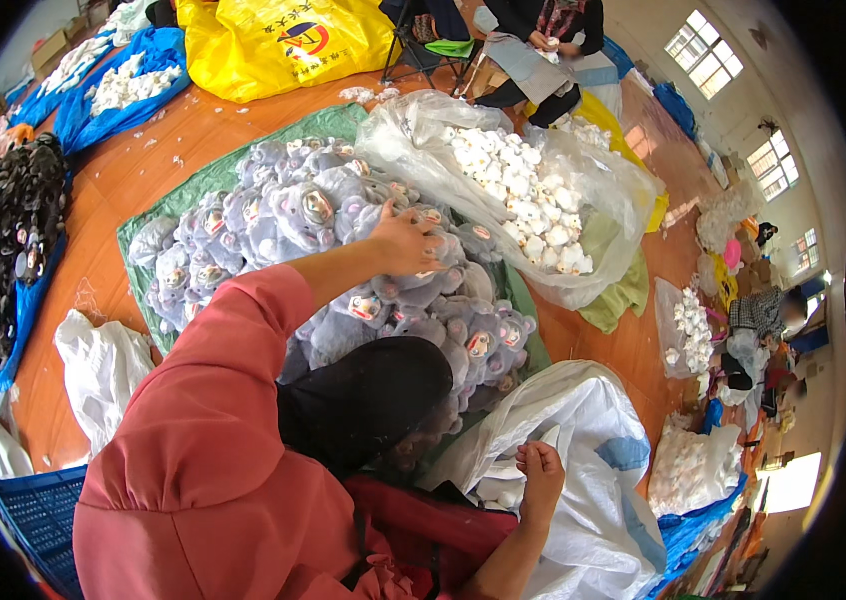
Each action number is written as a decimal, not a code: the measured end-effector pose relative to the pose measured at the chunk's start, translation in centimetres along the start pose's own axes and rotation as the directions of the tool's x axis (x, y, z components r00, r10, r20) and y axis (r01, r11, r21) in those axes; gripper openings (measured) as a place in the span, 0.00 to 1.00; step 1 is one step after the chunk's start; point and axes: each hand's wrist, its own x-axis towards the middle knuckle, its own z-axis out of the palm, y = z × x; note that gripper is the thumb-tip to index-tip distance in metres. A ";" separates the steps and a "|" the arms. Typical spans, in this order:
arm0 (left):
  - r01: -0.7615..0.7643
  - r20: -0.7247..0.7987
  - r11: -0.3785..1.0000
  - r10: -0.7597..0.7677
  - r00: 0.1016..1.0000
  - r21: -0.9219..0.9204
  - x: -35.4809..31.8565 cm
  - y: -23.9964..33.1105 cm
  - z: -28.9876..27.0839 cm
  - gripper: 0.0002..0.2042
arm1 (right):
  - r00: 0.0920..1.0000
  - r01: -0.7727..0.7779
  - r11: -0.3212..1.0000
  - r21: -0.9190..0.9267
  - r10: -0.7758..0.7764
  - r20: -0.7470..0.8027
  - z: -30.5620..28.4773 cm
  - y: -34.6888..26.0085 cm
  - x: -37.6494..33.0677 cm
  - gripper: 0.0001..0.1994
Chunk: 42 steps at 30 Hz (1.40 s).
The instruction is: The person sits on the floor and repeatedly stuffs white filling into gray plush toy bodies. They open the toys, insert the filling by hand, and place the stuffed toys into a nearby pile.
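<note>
A large heap of grey plush toys (288,222) with small printed faces lies in front of me on a green sheet (138,238). My left hand (407,242) reaches across the heap, palm down, fingers spread over the toys on its right side. My right hand (540,468) is held low at the right, its thumb and fingertips pinched together; whatever may be between them is too small to make out. Beneath and beside it stands a white woven sack (593,420) with its mouth open, white pieces inside. Dark cloth over my lap hides the heap's near edge.
Beyond the heap on the right, a clear plastic bag (403,140) spills white stuffed pieces (518,190). A blue crate (38,520) and a white bag (103,370) are at the left. Dark toys (18,250) lie farther left. Another person (543,50) sits at the far side.
</note>
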 end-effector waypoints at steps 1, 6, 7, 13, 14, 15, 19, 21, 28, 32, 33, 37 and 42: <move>0.006 -0.027 1.000 -0.006 1.000 -0.001 -0.4 -0.1 0.4 0.28 | 1.000 -0.009 1.000 -0.011 0.009 -0.003 0.0 -0.1 0.0 0.08; 0.006 -0.073 1.000 -0.003 0.997 0.029 -1.3 -0.4 2.3 0.28 | 1.000 0.000 1.000 -0.028 0.000 0.010 -0.2 0.3 0.4 0.08; 0.007 -0.073 0.999 -0.003 0.997 0.044 -1.4 -0.3 2.6 0.29 | 1.000 0.001 1.000 -0.030 -0.001 0.015 -0.1 0.2 0.4 0.08; 0.012 0.002 0.997 -0.012 1.000 0.074 -1.2 0.5 1.3 0.31 | 1.000 0.015 0.999 -0.029 -0.015 -0.003 -0.1 -0.2 -0.2 0.08; 0.010 0.001 0.996 -0.010 1.000 0.086 -1.2 0.5 1.0 0.31 | 1.000 0.020 0.999 -0.031 -0.020 -0.005 0.0 -0.3 -0.3 0.08; 0.005 0.007 0.997 -0.006 1.000 0.082 -1.2 0.6 0.6 0.32 | 1.000 0.023 0.999 -0.033 -0.024 -0.010 0.0 -0.4 -0.3 0.08; -0.015 0.000 0.997 0.015 1.000 0.073 -1.2 0.9 -0.5 0.33 | 1.000 0.026 0.999 -0.045 -0.026 -0.013 -0.1 0.1 -0.2 0.08; -0.033 -0.018 0.997 0.034 0.999 0.065 -1.1 0.8 -0.6 0.33 | 0.999 0.032 0.999 -0.028 -0.033 -0.012 0.0 0.2 0.0 0.08; -0.055 0.022 0.990 0.053 0.998 0.128 -1.1 2.3 -2.7 0.32 | 0.992 0.125 0.991 -0.041 -0.126 -0.007 -0.4 0.9 0.2 0.09; -0.121 -0.088 0.987 0.130 0.988 0.101 -1.5 4.9 -3.5 0.32 | 0.987 0.149 0.988 0.051 -0.146 -0.066 -0.9 0.0 0.2 0.09; -0.205 -0.143 0.975 0.216 0.966 0.085 -1.6 6.5 -3.8 0.32 | 0.987 0.136 0.982 0.129 -0.124 -0.099 -1.2 0.1 0.2 0.09; -0.520 -0.349 0.854 0.489 0.800 0.004 -2.9 12.7 -5.8 0.32 | 0.938 0.278 0.920 0.274 -0.199 -0.284 -2.8 0.3 0.6 0.07; -0.776 -0.428 0.615 0.670 0.607 -0.138 -6.0 23.7 -6.8 0.31 | 0.695 0.509 0.785 0.353 -0.133 -0.706 -5.9 0.7 -1.9 0.06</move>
